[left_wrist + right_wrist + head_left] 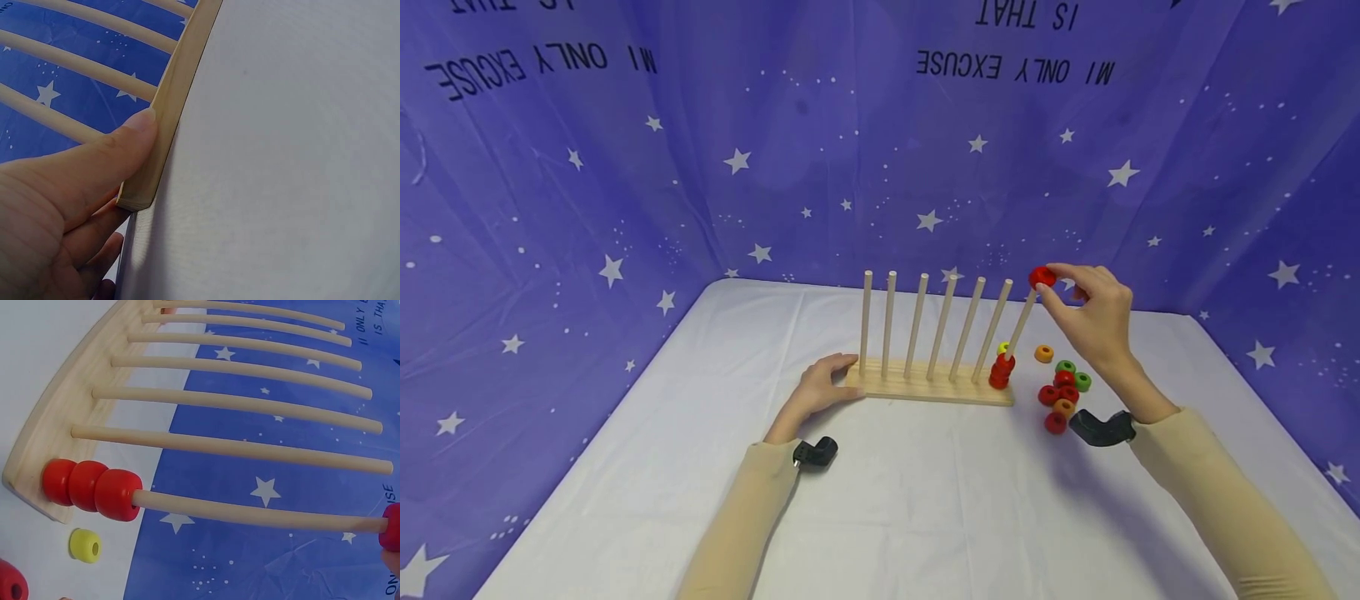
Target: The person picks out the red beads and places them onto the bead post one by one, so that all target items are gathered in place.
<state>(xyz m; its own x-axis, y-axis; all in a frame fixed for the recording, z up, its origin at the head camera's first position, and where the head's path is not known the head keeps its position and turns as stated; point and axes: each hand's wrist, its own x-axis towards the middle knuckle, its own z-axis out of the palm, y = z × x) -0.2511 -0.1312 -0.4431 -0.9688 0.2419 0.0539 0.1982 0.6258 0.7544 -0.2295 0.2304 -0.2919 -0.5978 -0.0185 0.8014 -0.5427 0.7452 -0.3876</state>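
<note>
A pale wooden base with several upright pegs lies on the white cloth. My left hand grips its left end, thumb along the front edge, as the left wrist view also shows in the wooden base. At the top of the rightmost peg, my right hand pinches a red bead between thumb and forefinger. That bead sits at the peg's tip in the right wrist view. Three red beads are stacked at the bottom of the same peg. The other pegs carry no beads.
Loose beads lie right of the base: several red beads, green beads and orange beads. A yellow bead rests behind the base's right end. A purple starred curtain hangs around the table's back and sides.
</note>
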